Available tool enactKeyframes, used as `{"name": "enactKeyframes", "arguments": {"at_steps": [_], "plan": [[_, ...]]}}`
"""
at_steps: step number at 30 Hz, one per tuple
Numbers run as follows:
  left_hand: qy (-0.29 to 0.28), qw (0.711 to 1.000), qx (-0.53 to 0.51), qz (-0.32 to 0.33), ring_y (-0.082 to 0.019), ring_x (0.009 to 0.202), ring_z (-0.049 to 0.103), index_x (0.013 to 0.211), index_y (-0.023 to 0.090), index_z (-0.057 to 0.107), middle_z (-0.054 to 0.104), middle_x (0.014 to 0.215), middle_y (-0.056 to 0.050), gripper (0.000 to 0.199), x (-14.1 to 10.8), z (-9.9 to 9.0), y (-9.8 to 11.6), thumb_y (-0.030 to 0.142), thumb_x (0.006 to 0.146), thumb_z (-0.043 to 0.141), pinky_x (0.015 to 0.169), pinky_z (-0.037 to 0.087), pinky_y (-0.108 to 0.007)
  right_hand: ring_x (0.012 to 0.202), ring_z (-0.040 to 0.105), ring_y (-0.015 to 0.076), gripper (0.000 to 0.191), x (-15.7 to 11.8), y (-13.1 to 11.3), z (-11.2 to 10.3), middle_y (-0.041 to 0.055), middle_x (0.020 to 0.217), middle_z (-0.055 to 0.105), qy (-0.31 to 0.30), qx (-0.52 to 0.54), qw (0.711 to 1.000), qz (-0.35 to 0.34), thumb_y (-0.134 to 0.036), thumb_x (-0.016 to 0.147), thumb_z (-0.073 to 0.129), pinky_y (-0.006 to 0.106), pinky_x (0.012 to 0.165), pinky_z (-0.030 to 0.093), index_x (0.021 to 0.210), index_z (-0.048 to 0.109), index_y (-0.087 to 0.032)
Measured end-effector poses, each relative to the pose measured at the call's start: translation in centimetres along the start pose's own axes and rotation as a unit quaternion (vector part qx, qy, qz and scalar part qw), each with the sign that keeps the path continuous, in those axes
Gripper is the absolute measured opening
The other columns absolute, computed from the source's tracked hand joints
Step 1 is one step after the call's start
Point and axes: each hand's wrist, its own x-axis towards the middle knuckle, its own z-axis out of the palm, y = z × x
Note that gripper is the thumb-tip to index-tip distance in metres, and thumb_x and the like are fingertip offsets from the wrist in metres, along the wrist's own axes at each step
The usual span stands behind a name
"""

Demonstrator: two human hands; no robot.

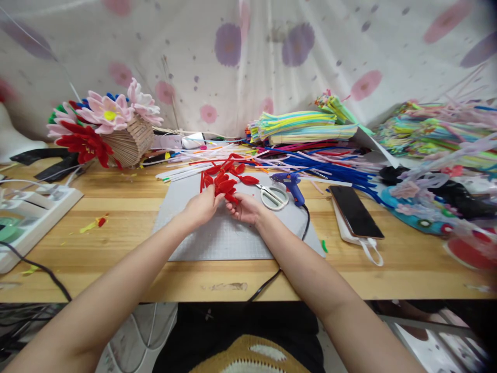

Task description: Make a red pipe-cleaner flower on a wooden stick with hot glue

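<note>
A red fuzzy flower (224,185) is held between my two hands above the grey cutting mat (217,243). My left hand (204,207) grips its left and lower side with closed fingers. My right hand (244,208) has its fingers curled at the flower's lower right edge, pinching a red petal. Loose red petal pieces (248,180) lie just behind and to the right. White-handled scissors (275,198) rest on the mat beside my right hand, and a blue glue gun (291,187) lies past them.
Pipe cleaner bundles (306,127) line the back of the wooden table (116,228). A basket of fuzzy flowers (130,140) stands back left, a power strip (42,223) at far left. A phone (356,213) lies on the right. The glue gun's black cord (267,282) passes under my right forearm.
</note>
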Motion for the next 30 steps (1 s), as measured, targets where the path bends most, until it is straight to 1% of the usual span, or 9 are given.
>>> {"name": "enactKeyframes", "arguments": {"at_steps": [2, 5, 9, 13, 16, 19, 23, 27, 30], "plan": [[-0.002, 0.999, 0.035, -0.01, -0.024, 0.087, 0.062, 0.107, 0.013, 0.047, 0.065, 0.097, -0.015, 0.037, -0.2, -0.1, 0.3, 0.041, 0.089, 0.031, 0.069, 0.041, -0.031, 0.035, 0.043, 0.0054, 0.029, 0.0, 0.0, 0.0, -0.0018, 0.043, 0.051, 0.001, -0.001, 1.0, 0.0, -0.019, 0.089, 0.031, 0.013, 0.034, 0.03, 0.069, 0.051, -0.013], [0.004, 0.997, 0.073, -0.006, -0.024, 0.089, 0.062, 0.107, 0.012, 0.048, 0.065, 0.099, -0.015, 0.037, -0.4, -0.3, 0.6, 0.041, 0.09, 0.03, 0.069, 0.042, -0.03, 0.035, 0.043, 0.0053, 0.029, 0.0, 0.0, 0.0, -0.0016, 0.043, 0.05, 0.001, -0.003, 1.0, -0.005, -0.017, 0.088, 0.03, 0.014, 0.035, 0.031, 0.068, 0.051, -0.013], [0.01, 0.996, 0.093, -0.002, -0.023, 0.089, 0.063, 0.107, 0.013, 0.049, 0.065, 0.099, -0.014, 0.034, -0.5, -0.4, 0.8, 0.038, 0.091, 0.031, 0.068, 0.041, -0.029, 0.037, 0.044, 0.0054, 0.024, 0.2, 0.1, -0.2, -0.0016, 0.044, 0.05, 0.0, -0.004, 1.0, -0.009, -0.018, 0.087, 0.034, 0.013, 0.037, 0.032, 0.07, 0.051, -0.013], [0.019, 0.994, 0.104, 0.005, -0.023, 0.09, 0.062, 0.106, 0.013, 0.052, 0.065, 0.101, -0.013, 0.032, -0.5, -0.5, 0.7, 0.034, 0.091, 0.032, 0.068, 0.041, -0.028, 0.036, 0.041, 0.005, 0.023, 0.5, 0.3, -0.3, -0.0021, 0.043, 0.048, -0.006, -0.016, 1.0, -0.011, -0.017, 0.085, 0.034, 0.013, 0.036, 0.029, 0.069, 0.05, -0.014], [0.034, 0.994, 0.102, 0.013, -0.022, 0.09, 0.062, 0.104, 0.015, 0.054, 0.066, 0.099, -0.012, 0.032, -0.3, -0.3, 0.3, 0.034, 0.091, 0.033, 0.068, 0.04, -0.028, 0.034, 0.038, 0.005, 0.021, 0.6, 0.5, -0.3, -0.0028, 0.042, 0.046, -0.018, -0.031, 0.999, -0.017, -0.018, 0.083, 0.035, 0.014, 0.035, 0.027, 0.067, 0.049, -0.014], [0.049, 0.995, 0.078, 0.023, -0.022, 0.089, 0.062, 0.1, 0.016, 0.056, 0.067, 0.095, -0.012, 0.031, -0.1, 0.0, -0.3, 0.035, 0.09, 0.034, 0.068, 0.04, -0.028, 0.034, 0.037, 0.0048, 0.021, 0.6, 0.6, -0.3, -0.0031, 0.042, 0.046, -0.034, -0.035, 0.998, -0.026, -0.018, 0.081, 0.036, 0.014, 0.034, 0.027, 0.066, 0.049, -0.014], [0.063, 0.996, 0.043, 0.042, -0.022, 0.087, 0.062, 0.1, 0.018, 0.057, 0.067, 0.093, -0.01, 0.031, 0.2, 0.2, -1.2, 0.037, 0.09, 0.034, 0.067, 0.039, -0.027, 0.034, 0.036, 0.0045, 0.015, 0.4, 0.6, -0.5, -0.0045, 0.042, 0.045, -0.064, 0.005, 0.997, -0.035, -0.019, 0.08, 0.04, 0.013, 0.035, 0.026, 0.069, 0.049, -0.016], [0.065, 0.995, 0.054, 0.056, -0.022, 0.087, 0.062, 0.098, 0.019, 0.057, 0.067, 0.094, -0.011, 0.03, 0.3, 0.2, -1.8, 0.038, 0.09, 0.035, 0.068, 0.038, -0.027, 0.034, 0.036, 0.0047, 0.015, 0.4, 0.6, -0.5, -0.0054, 0.043, 0.044, -0.093, 0.052, 0.994, -0.024, -0.021, 0.081, 0.04, 0.012, 0.033, 0.024, 0.073, 0.05, -0.016], [0.076, 0.993, 0.059, 0.067, -0.023, 0.086, 0.062, 0.096, 0.017, 0.057, 0.066, 0.095, -0.013, 0.029, 0.5, 0.1, -2.1, 0.037, 0.089, 0.037, 0.069, 0.038, -0.028, 0.035, 0.04, 0.0047, 0.019, 0.6, 0.6, -0.5, -0.0042, 0.045, 0.048, -0.083, 0.051, 0.995, -0.012, -0.024, 0.085, 0.039, 0.012, 0.033, 0.028, 0.075, 0.052, -0.015]]}}
